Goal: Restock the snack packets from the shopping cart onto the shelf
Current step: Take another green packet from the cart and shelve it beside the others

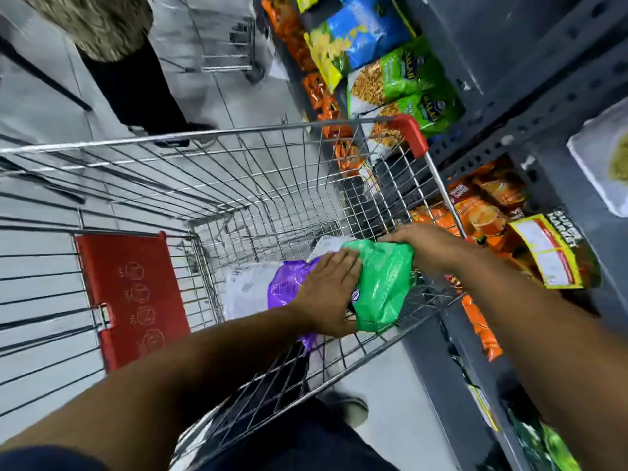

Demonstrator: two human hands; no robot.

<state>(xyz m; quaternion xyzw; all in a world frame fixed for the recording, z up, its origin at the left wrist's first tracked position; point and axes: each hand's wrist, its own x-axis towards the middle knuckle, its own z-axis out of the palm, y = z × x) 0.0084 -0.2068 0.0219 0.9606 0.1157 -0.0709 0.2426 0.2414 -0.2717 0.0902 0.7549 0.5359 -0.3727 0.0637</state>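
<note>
A wire shopping cart (pixel 204 141) stands in the aisle beside a grey shelf (pixel 530 107) on the right. Inside the cart lie a green snack packet (pixel 384 283), a purple packet (pixel 289 287) and white packets (pixel 246 290). My left hand (pixel 331 294) rests flat across the purple and green packets, gripping the green one's left side. My right hand (pixel 428 244) holds the green packet's far end, near the cart's right wall. The packet sits low in the basket between both hands.
The shelf holds orange packets (pixel 489 198), green packets (pixel 407 83) and blue ones (pixel 370 25). A red child-seat flap (pixel 132 297) hangs at the cart's left. Another person (pixel 112 45) stands ahead at upper left, with a second cart (pixel 221 35) beyond. My shoe (pixel 350 407) is beneath the cart.
</note>
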